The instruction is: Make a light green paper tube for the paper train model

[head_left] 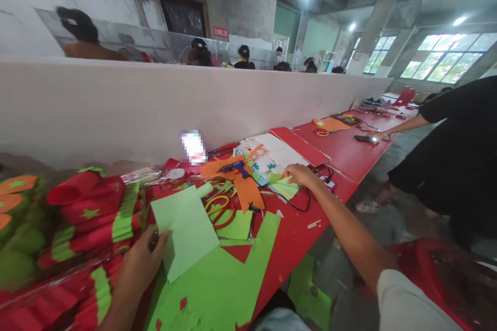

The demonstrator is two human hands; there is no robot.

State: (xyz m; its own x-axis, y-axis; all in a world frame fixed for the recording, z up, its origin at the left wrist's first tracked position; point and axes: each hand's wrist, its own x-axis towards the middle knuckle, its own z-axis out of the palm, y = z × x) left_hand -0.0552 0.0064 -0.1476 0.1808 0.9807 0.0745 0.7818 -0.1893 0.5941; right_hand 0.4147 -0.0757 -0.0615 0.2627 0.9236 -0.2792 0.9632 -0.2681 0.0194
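Observation:
My left hand (145, 256) grips a pale green paper sheet (186, 232) by its left edge, thumb along the margin. This sheet is tilted above a brighter green paper (217, 287) with cut edges. Out to the right, my right hand (301, 175) has its fingers bent onto a small pile of coloured papers (282, 187), pinching the edge of a light green-yellow one. Between the hands lie scissors (223, 213) with yellow and red handles. Behind them, a blue glue gun (235, 167) rests on orange cut pieces (246, 190).
Red rolled pieces with green fringes (93, 212) crowd the left side. A lit phone (193, 147) leans near the white partition (155, 108). Orange-handled scissors (321, 132) lie farther along the red table (349, 150). A person in black (446, 139) stands at right, one hand at a dark device.

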